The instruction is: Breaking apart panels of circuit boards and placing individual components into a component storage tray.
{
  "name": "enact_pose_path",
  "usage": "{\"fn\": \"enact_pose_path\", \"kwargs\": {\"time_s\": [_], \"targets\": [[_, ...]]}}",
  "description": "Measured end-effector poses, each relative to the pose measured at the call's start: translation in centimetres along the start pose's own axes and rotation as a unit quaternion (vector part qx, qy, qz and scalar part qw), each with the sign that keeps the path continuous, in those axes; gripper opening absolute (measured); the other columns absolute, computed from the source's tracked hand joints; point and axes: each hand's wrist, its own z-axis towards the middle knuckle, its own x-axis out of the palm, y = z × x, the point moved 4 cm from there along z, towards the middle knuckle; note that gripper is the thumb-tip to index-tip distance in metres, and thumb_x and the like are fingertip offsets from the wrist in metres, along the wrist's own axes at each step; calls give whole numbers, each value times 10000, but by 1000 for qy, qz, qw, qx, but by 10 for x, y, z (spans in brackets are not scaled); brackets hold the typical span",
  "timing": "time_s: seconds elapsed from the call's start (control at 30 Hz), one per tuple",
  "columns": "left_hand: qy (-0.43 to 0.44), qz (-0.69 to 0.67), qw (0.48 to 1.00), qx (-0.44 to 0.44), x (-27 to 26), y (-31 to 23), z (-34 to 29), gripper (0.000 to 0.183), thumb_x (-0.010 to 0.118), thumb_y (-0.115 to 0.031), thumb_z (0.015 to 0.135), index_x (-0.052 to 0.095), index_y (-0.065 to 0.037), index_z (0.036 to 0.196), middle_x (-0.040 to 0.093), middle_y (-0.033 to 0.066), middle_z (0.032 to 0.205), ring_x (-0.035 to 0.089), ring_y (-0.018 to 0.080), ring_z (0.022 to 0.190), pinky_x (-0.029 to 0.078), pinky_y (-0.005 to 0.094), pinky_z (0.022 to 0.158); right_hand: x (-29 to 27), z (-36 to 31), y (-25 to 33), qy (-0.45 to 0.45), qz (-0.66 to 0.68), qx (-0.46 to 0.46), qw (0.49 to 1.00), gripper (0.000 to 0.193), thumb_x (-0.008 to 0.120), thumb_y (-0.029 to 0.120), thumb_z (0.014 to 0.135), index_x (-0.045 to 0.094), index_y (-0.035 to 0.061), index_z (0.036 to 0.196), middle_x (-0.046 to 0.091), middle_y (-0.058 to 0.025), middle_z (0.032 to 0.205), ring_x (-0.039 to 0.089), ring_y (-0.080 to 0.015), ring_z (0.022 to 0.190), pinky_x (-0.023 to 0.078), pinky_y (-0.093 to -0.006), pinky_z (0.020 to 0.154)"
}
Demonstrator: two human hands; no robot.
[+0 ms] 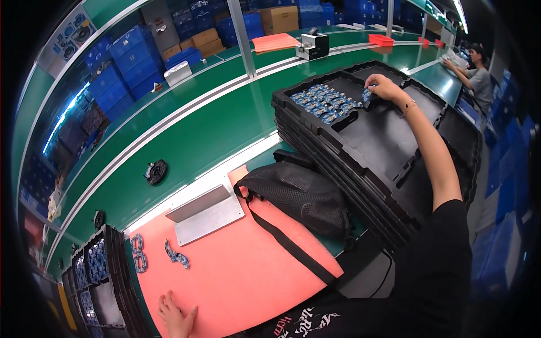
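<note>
Two hands at work. Right hand (384,87) far out over stack of black trays (383,146), fingers pinched shut on small blue part (367,94). More blue parts (326,102) in rows just left of that grip. Left hand (176,316) flat and open on pink mat (236,276), holds nothing; two loose blue pieces (176,254) lie beyond it. Black mesh bag (301,197) between hands. Long reach, tiny pinch: part could slip, knock neat rows crooked.

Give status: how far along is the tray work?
Done: a cluster of blue parts fills one corner of the top black tray. In hand: right hand holds a part at that cluster; left hand rests on the pink mat. Left: most tray pockets are bare, and two loose parts lie on the mat.
</note>
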Motion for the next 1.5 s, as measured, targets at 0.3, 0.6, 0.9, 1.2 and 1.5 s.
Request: {"fn": "enact_pose_path", "kwargs": {"time_s": [0.3, 0.6, 0.9, 1.2, 1.5], "targets": [[-25, -326, 944, -40, 40, 24, -7, 418, 633, -242, 766, 508, -43, 1112, 570, 152, 968, 573, 276, 841, 462, 325, 732, 1, -14, 19, 66, -100, 73, 990, 150, 564, 216, 740, 657, 253, 851, 625, 38, 901, 435, -230, 975, 257, -428, 846], [15, -510, 847, -152, 18, 27, 3, 387, 632, 18, 695, 518, 14, 1065, 583, 84, 893, 590, 143, 814, 465, 227, 678, -9, -14, 66, -84, -62, -41, 994, 157, 522, 151, 723, 665, 172, 785, 637, -42, 789, 573, -143, 720, 409, -319, 666], [-157, -723, 661, 124, -123, -129, 113, 592, 620, -13, 725, 348, -44, 1250, 602, 139, 905, 595, 237, 818, 481, 318, 717, 59, -182, 310, 469, 336, -222, 786, 356, 509, 100, 832, 440, 46, 1177, 550, -69, 960, 547, -99, 816, 449, -214, 657], [-300, -470, 830, 20, -81, -74, 131, 419, 591, -210, 787, 459, -22, 1138, 510, 166, 1118, 501, 292, 1014, 399, 411, 830, 40, -121, 264, 279, 328, -204, 879, 218, 498, 46, 788, 565, 26, 994, 559, -19, 879, 534, -73, 701, 434, -189, 609], [3, -339, 923, -181, 3, -26, 120, 445, 506, -243, 772, 425, -14, 1145, 480, 218, 976, 491, 391, 893, 408, 454, 770, -25, 28, 20, -116, 151, -17, 982, 290, 462, -5, 690, 639, 43, 914, 604, -60, 701, 560, -110, 633, 447, -242, 575]]}}
